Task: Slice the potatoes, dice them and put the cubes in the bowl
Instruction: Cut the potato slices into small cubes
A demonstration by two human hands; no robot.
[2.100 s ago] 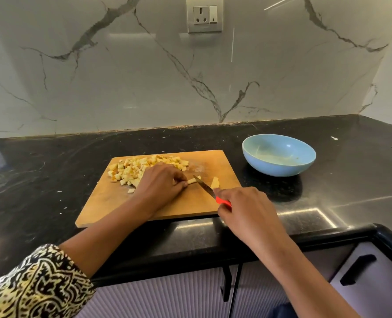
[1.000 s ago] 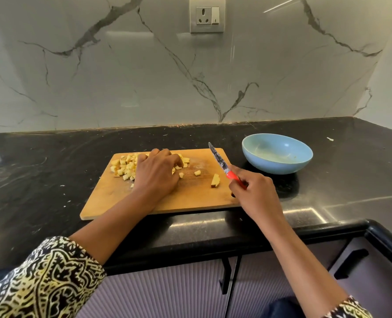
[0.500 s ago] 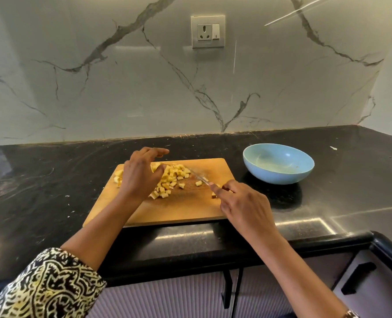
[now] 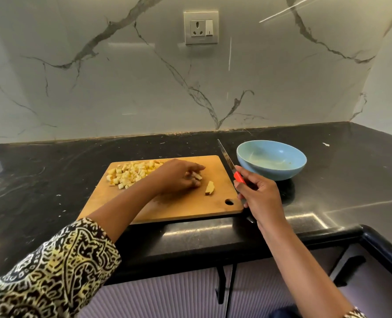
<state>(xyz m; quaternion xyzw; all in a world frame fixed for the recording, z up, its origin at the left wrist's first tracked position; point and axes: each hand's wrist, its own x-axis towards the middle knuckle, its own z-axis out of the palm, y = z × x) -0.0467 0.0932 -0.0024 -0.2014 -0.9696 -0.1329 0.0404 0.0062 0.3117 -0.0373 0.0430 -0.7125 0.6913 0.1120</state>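
I note the potato cubes (image 4: 133, 174) heaped far-left on the cutting board (image 4: 179, 207). Left hand (image 4: 179, 177) mid-board, fingers curled onto a few small potato pieces (image 4: 197, 176); potato strip (image 4: 209, 188) just beside. Right hand (image 4: 261, 198) clasps the knife (image 4: 227, 160) by its red handle, blade raised. Blue bowl (image 4: 271, 177) right of the board

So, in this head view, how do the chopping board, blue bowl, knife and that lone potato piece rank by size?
1. Chopping board, clearly largest.
2. Blue bowl.
3. Knife: about as long as the bowl is wide, but thin and partly hidden in the right hand, so second versus third is unsure.
4. Lone potato piece, smallest.
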